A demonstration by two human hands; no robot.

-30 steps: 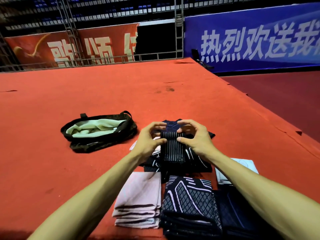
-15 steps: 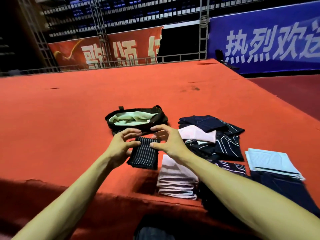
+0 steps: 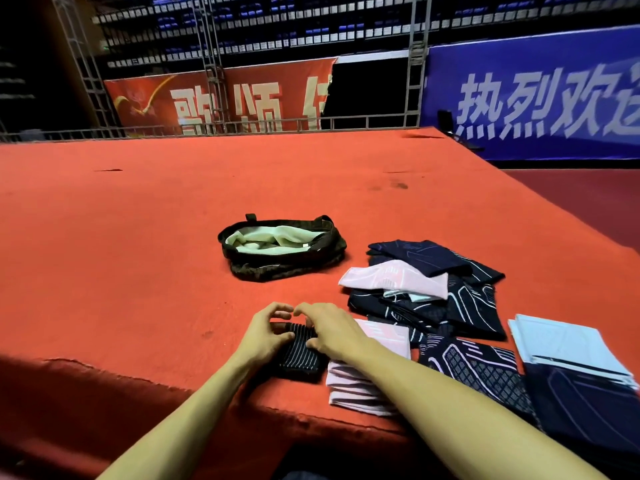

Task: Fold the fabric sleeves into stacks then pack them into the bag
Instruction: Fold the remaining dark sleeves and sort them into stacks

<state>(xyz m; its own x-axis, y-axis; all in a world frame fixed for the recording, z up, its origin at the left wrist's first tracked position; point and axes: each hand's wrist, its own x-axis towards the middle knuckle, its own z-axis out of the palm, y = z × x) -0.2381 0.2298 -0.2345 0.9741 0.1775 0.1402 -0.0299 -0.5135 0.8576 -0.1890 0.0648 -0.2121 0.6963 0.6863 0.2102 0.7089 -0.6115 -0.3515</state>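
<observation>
L hand [image 3: 266, 336]: fingers [image 3: 277, 307] curled, clamped on striped sleeve's left side.
Bag [image 3: 287, 268]: further back, open, well apart from hands.
Striped sleeve [image 3: 299, 355]: folded, on red surface [image 3: 138, 254] nr front edge, betw. both hands.
R hand [image 3: 332, 332]: fingers curled, gripping sleeve's right side.
Pink stack [image 3: 356, 386]: just right of sleeve, partly under R forearm.
Loose pile [image 3: 433, 285]: unfolded, right of bag.

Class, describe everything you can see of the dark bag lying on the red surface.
The bag is dark, soft, woven-looking fabric, slumped low with its mouth open upward. Inside shows pale green cloth, lining or contents. A small loop stands at its far rim. It rests on the red surface, left of the loose sleeves, touching nothing else.
</observation>
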